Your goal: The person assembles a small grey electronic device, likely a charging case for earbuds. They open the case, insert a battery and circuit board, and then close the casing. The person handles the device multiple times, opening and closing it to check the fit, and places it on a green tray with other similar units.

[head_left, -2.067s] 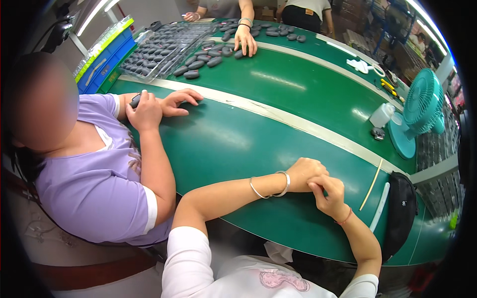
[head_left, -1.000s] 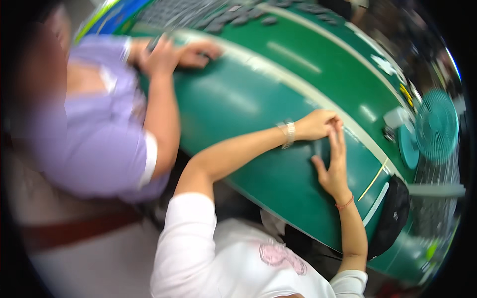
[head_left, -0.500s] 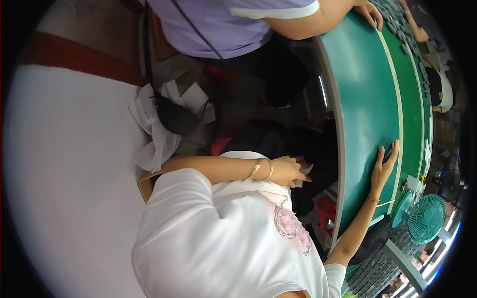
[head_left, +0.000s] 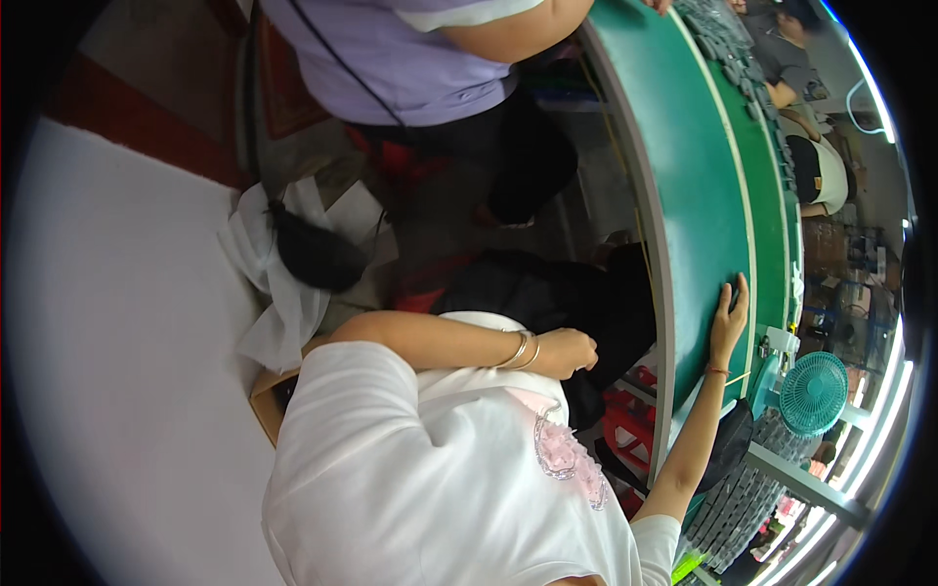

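My left hand (head_left: pixel 567 354), with bangles at the wrist, is curled closed in front of my lap, near my black trousers (head_left: pixel 547 288). Whatever lies inside its fingers is hidden. My right hand (head_left: pixel 728 322), a thin red band at its wrist, rests on the green tabletop (head_left: pixel 684 156) beside a pale line strip. Its fingers are stretched out, the thumb apart from them. A dark patch shows between thumb and fingers; I cannot tell whether it is a thing or shadow.
A person in a purple top (head_left: pixel 420 78) is at the table to my left. Dark flat pieces (head_left: pixel 733 59) line the far side. A teal fan (head_left: pixel 814 394) stands at the right. Below it are grey stacked pieces (head_left: pixel 752 498). A black pouch (head_left: pixel 318 252) hangs over white sheets.
My left hand has curled closed, and the white scrap at its fingers is out of sight. My right hand stays on the tabletop. The whole view has shifted.
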The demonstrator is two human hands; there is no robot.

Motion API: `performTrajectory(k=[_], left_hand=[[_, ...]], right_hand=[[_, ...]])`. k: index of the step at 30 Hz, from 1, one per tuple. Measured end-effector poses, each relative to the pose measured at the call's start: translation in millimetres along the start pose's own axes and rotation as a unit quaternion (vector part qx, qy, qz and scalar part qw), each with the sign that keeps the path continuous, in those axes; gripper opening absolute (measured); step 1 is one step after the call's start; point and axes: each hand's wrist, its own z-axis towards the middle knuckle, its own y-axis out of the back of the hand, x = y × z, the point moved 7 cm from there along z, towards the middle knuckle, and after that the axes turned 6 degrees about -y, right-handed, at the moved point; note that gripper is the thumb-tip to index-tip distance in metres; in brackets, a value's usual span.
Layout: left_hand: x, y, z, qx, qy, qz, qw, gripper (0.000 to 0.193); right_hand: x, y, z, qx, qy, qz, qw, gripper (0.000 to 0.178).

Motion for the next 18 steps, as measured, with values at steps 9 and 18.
performTrajectory(k=[9,18], left_hand=[[0.9,6.1,-7.1,0.048,0.045,0.174,0.982,0.024],[-56.1,118.0,61.0,-0.157,0.042,-0.266,0.95,0.019]], right_hand=[[13.8,7.9,-19.2,-0.031,-0.019,-0.006,0.999,0.035],[75.7,36.5,-53.6,0.028,-0.079,0.199,0.976,0.027]])
